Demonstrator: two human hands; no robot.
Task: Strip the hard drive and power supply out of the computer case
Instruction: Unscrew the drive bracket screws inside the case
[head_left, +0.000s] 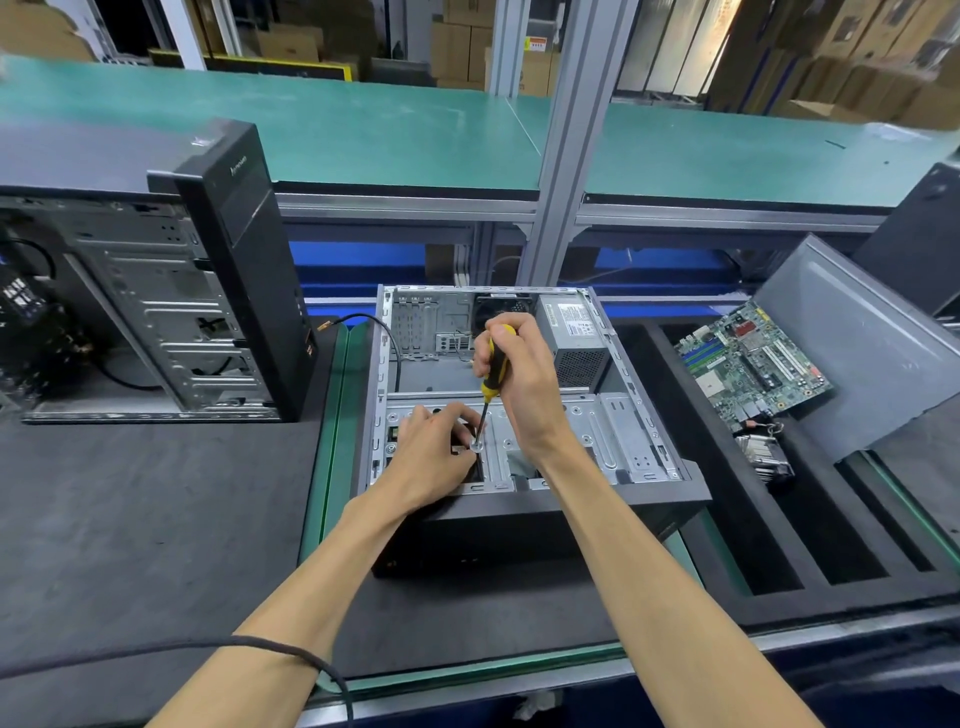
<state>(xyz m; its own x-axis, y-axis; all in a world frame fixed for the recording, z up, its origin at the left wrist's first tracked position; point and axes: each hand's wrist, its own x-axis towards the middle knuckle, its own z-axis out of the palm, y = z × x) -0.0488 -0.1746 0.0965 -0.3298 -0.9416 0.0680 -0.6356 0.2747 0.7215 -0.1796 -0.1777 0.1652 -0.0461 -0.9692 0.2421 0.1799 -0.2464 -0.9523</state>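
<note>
Fingers of the right hand (519, 379) wrap a yellow-and-black screwdriver (491, 382), tip at a screw the left hand (434, 452) pinches on the drive cage of the open computer case (519, 499). Its power supply (571, 338) sits rear right. A motherboard (753, 358) lies right, another tower (156, 291) left, on dark matting (130, 519).

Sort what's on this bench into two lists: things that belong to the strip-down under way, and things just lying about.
In the job: open computer case, power supply, screwdriver gripped by the right hand, left hand at the screw.

Lying about: second tower case, loose motherboard, heatsink, grey side panel.
</note>
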